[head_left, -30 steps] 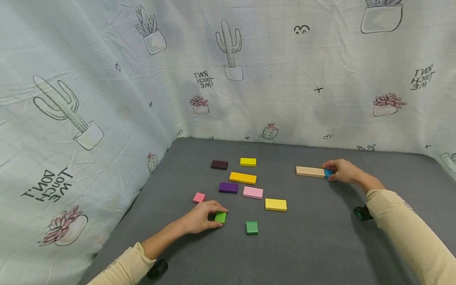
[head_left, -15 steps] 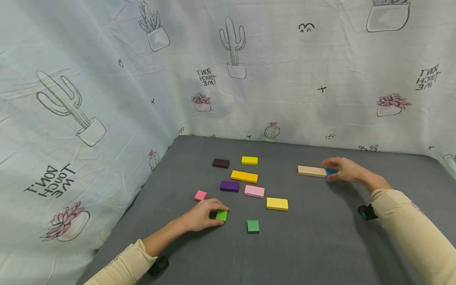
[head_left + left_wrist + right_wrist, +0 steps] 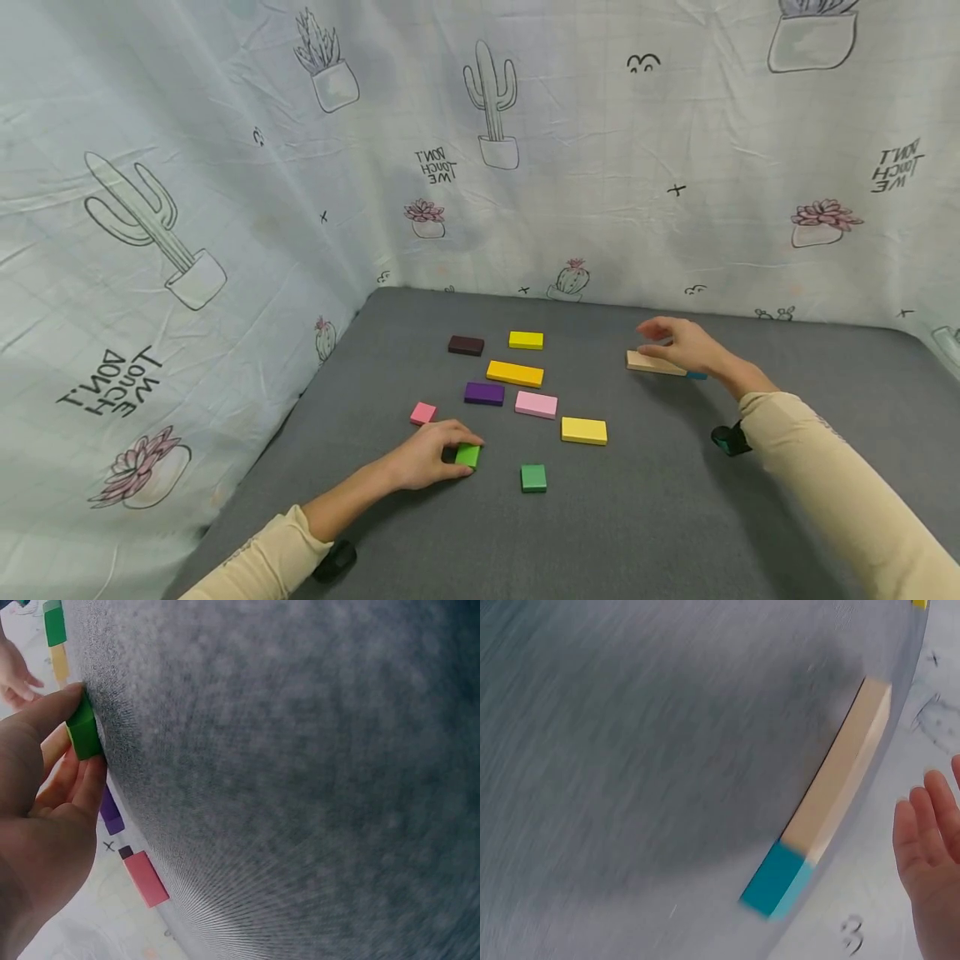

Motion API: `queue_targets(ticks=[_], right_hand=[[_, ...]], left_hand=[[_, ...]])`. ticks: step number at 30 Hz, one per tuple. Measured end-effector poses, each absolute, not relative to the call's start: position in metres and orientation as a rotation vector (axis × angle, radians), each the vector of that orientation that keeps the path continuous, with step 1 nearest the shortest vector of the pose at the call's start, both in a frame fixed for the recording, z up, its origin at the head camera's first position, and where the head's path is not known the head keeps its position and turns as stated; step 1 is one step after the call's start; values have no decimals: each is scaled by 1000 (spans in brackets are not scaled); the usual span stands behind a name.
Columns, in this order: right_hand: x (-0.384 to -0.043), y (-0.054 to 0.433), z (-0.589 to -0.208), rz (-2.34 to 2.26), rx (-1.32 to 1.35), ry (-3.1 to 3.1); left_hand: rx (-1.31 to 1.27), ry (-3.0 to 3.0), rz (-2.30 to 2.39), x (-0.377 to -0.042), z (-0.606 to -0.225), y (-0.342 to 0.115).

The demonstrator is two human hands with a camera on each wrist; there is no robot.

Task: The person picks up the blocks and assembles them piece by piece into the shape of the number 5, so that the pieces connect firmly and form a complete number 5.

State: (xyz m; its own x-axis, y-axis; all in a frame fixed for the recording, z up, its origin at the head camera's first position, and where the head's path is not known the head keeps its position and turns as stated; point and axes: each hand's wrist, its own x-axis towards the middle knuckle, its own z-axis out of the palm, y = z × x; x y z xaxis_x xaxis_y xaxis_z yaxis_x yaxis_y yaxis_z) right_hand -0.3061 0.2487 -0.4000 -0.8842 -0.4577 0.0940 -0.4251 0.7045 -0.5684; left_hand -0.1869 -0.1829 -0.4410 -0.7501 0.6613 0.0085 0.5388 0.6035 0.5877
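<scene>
The right grip (image 3: 686, 345) has moved left, apart from the beige block's (image 3: 838, 769) edges.

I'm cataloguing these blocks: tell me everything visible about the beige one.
The beige block is a long, straight-edged bar, apparently wood. It lies flat on the gray surface, one end against the blue block, in line with it. The right grip hangs above, hiding part of it in the head view; the right wrist view shows no finger touching it.
</scene>
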Motion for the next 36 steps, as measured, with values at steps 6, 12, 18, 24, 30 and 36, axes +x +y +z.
queue_targets(ticks=[6,12,18,24,30,36], right_hand=[[-311,223,-403,-975,-786,2815],[-314,202,-407,-1023,-803,2779],[-317,185,-412,-1048,-853,2722],[-318,174,-417,-1023,-897,2682],[-315,167,-422,-1029,-934,2623],[-307,158,-429,-1036,-999,2550]], left_hand=[[974,2609,859,-187,-440,-183],[980,2623,845,-188,-441,-184],[978,2623,841,-187,-441,-183],[985,2630,845,-186,-441,-183],[999,2634,846,-187,-442,-183],[971,2635,834,-188,-443,-183]])
